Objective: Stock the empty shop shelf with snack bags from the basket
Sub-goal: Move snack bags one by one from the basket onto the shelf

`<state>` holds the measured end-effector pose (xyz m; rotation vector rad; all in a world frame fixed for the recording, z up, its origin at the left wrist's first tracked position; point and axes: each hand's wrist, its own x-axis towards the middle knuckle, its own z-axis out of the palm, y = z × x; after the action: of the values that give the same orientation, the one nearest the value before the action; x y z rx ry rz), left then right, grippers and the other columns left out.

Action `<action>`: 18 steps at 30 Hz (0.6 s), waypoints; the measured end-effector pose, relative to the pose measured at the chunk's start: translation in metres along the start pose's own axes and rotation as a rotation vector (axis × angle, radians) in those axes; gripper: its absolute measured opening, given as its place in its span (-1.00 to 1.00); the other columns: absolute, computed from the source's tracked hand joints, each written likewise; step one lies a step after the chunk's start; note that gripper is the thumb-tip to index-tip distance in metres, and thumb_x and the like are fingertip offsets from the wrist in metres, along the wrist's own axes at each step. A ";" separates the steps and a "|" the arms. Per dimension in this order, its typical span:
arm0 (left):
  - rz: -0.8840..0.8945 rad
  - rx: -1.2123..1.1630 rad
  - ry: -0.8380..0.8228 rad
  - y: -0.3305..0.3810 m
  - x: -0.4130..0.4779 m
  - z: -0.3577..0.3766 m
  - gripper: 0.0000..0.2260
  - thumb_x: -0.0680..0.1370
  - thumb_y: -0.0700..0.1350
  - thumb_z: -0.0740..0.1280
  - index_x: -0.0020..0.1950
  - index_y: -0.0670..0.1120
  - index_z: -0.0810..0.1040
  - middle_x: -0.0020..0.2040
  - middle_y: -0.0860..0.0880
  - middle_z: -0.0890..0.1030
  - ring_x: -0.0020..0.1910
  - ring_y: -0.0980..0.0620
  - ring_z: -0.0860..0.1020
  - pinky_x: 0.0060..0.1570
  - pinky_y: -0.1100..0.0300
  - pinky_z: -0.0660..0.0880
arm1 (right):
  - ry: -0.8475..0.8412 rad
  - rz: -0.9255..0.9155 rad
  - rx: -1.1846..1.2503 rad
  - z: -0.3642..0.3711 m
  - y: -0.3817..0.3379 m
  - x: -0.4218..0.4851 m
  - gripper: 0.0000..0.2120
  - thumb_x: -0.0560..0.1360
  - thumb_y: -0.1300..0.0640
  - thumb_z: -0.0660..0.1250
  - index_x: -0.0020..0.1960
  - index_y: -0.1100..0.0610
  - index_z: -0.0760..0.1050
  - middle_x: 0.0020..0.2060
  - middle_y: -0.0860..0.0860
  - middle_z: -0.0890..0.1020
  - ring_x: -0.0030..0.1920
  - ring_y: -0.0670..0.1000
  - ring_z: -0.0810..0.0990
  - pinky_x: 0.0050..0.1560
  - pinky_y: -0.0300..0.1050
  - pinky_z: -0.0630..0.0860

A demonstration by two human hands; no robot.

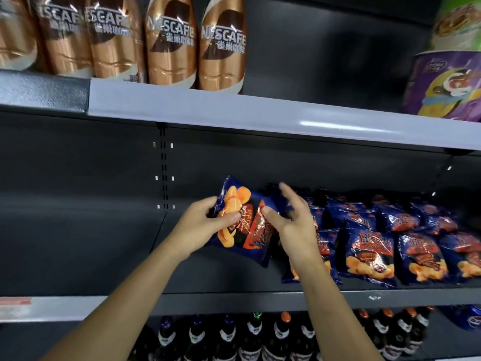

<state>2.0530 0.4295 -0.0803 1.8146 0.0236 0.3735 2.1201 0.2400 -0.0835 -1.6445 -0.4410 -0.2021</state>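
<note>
A dark blue snack bag with orange chips printed on it is held tilted above the middle shelf. My left hand grips its left edge, thumb across the front. My right hand has its fingers spread and relaxed, and its thumb touches the bag's right side. To the right, several matching blue snack bags stand in rows on the same shelf, partly behind my right hand. The basket is out of view.
The left half of the middle shelf is bare dark metal. Copper coffee bottles and a purple tub stand on the shelf above. Dark bottles line the shelf below.
</note>
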 end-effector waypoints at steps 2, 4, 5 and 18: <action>-0.029 -0.146 0.060 -0.004 -0.001 0.003 -0.83 0.52 -0.11 0.48 0.10 -0.02 0.65 0.00 0.04 0.73 0.00 0.09 0.69 -0.02 0.20 0.57 | 0.028 0.088 0.122 0.001 0.000 -0.004 -0.29 0.49 0.07 0.50 0.54 -0.18 0.27 0.45 -0.14 0.38 0.36 -0.11 0.46 0.33 -0.04 0.48; -0.094 -0.306 0.099 -0.006 -0.003 0.007 -0.78 0.52 -0.14 0.47 0.16 -0.05 0.61 0.03 -0.01 0.73 0.02 0.00 0.70 -0.09 0.12 0.62 | 0.011 0.173 0.158 0.004 0.004 -0.009 -0.16 0.47 0.01 0.52 0.60 -0.15 0.14 0.46 -0.12 0.35 0.45 -0.06 0.38 0.44 0.04 0.40; -0.122 -0.375 0.107 -0.007 -0.003 0.009 -0.76 0.52 -0.15 0.46 0.18 -0.06 0.59 0.04 -0.05 0.73 0.01 -0.05 0.71 -0.12 0.05 0.64 | -0.021 0.223 0.175 0.006 0.008 -0.012 -0.11 0.44 -0.04 0.54 0.61 -0.14 0.10 0.43 -0.13 0.36 0.46 -0.03 0.38 0.46 0.10 0.39; -0.123 -0.290 0.181 -0.044 0.000 0.003 -0.72 0.49 0.00 0.47 0.16 -0.06 0.59 0.04 -0.03 0.71 -0.01 0.10 0.69 -0.13 0.30 0.58 | 0.066 0.356 0.002 0.025 0.033 -0.001 -0.60 0.47 0.06 0.53 0.23 0.08 0.48 0.02 -0.05 0.68 0.07 0.02 0.65 0.25 0.09 0.56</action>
<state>2.0616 0.4392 -0.1221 1.4812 0.1973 0.4295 2.1292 0.2624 -0.1173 -1.6795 -0.0935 0.0100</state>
